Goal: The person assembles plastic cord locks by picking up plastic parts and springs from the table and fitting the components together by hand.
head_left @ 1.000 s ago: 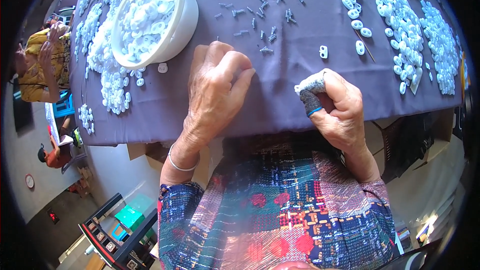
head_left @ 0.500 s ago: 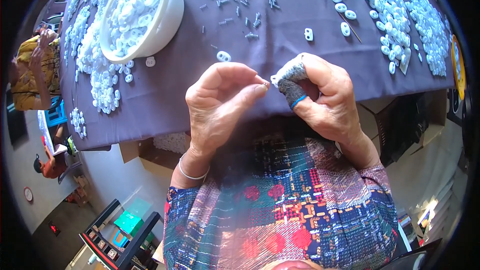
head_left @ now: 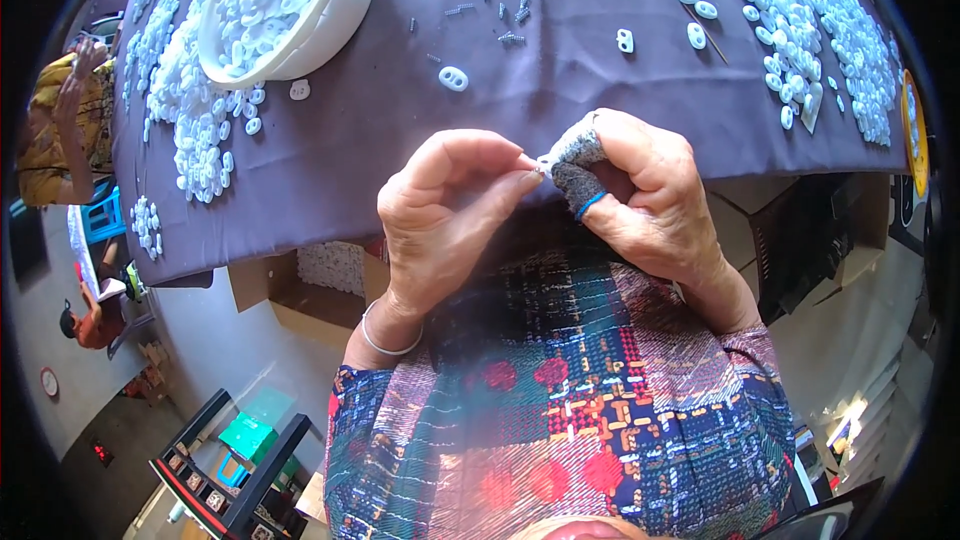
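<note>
Fingertips that stood slightly apart half a second ago now meet, the left hand (head_left: 435,205) closing the gap to the right hand (head_left: 655,180) at the counter's near edge. Pinched in the right, between thumb and forefinger, is a small white plastic piece (head_left: 546,164); the left's thumb and forefinger press together against it, though whether they grip a smaller part cannot be told. Grey fabric with a blue band (head_left: 590,204) wraps the right's working fingers. Careful work here would likely have the right hold the piece steady while the left makes small, straight adjustments, both kept over the cloth so that a slipped part lands on the counter (head_left: 330,160).

Just beyond lies a white two-hole piece (head_left: 453,79), on a stretch the left hand covered a second ago. Farther out are loose metal springs (head_left: 511,38), a white tub (head_left: 350,15) heaped with white pieces and, to the right, a pile of two-hole pieces (head_left: 790,50) near a thin brown stick (head_left: 716,48).
</note>
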Available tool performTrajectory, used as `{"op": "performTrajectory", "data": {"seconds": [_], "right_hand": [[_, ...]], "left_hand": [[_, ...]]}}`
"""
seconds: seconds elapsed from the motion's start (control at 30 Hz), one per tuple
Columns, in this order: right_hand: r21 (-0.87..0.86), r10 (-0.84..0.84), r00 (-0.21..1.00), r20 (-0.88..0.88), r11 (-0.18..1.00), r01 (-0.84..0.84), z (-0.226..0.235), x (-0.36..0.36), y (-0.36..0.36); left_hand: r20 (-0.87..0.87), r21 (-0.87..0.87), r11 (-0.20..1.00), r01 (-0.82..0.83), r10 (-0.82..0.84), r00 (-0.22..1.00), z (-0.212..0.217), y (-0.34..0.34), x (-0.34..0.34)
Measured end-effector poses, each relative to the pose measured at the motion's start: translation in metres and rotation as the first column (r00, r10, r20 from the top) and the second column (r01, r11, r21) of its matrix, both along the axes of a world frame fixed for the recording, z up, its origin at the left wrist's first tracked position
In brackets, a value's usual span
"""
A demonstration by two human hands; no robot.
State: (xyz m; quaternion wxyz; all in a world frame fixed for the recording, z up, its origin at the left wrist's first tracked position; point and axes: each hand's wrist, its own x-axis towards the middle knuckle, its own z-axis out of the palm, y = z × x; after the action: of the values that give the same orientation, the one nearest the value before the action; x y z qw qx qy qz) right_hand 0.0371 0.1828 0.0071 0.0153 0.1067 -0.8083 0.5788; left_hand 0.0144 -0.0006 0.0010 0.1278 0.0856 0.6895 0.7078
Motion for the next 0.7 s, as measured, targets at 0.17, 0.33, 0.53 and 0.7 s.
{"op": "performTrajectory", "data": {"seconds": [0.17,0.33,0.53,0.7], "right_hand": [[-0.005,0.002,1.000,-0.011,1.000,-0.002,-0.002,-0.001,0.001],[0.010,0.014,0.999,-0.028,1.000,-0.014,-0.004,-0.004,0.003],[0.050,0.042,0.999,-0.020,0.998,-0.041,-0.003,-0.007,0.005],[0.063,0.063,0.996,-0.065,0.996,-0.059,-0.011,-0.012,0.002]], "left_hand": [[-0.090,-0.074,0.997,-0.003,-0.004,0.996,-0.003,0.001,-0.003],[-0.123,-0.135,0.991,0.018,-0.035,0.992,-0.002,0.001,-0.005],[-0.160,-0.124,0.992,-0.011,-0.009,0.987,-0.006,0.003,-0.008],[-0.096,-0.191,0.982,-0.006,-0.012,0.995,-0.006,0.000,-0.008]]}}
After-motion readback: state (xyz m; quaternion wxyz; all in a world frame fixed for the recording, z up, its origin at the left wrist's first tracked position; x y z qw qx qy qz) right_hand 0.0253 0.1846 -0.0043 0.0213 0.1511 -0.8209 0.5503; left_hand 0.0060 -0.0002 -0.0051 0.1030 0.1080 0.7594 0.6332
